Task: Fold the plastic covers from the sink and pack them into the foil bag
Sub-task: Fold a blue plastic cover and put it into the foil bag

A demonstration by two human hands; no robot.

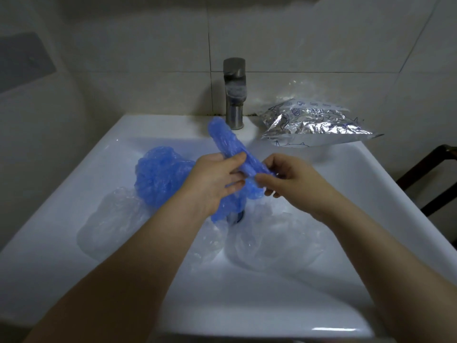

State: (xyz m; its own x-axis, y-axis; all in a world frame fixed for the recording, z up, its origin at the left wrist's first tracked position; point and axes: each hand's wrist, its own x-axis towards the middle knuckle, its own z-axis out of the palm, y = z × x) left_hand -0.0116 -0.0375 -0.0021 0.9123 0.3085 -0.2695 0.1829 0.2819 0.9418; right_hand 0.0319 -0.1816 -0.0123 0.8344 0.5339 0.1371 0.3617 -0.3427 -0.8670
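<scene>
Over the middle of a white ceramic sink [74,184], both hands meet on one blue plastic cover [230,142] that has been gathered into a narrow, crinkled strip. The left hand [212,181] grips the strip from the left, thumb on top and fingers curled beneath it; the right hand [289,179] pinches the near end of the same strip between thumb and fingertips, so the two hands sit almost touching. From that shared grip the strip runs up and away to the left, its rounded far end just in front of the base of the faucet [234,92], while a looser tail of the blue film hangs below the left hand toward the drain [236,216].

A second blue cover [158,177] lies bunched in the basin just left of the left hand, puffy and wrinkled, thin and translucent. Clear plastic covers lie flat and crumpled on the basin floor: one [111,224] under and left of the left forearm, another [277,241] between the two forearms and beneath the right one. They are filmy and nearly colourless.

The foil bag [316,125] rests on the sink's back right ledge, well apart from the hands. It is silvery, heavily creased and shiny, printed with small blue line drawings, with some clear film behind it. The faucet is brushed metal, squarish on top, against a pale tiled wall [321,45].
</scene>
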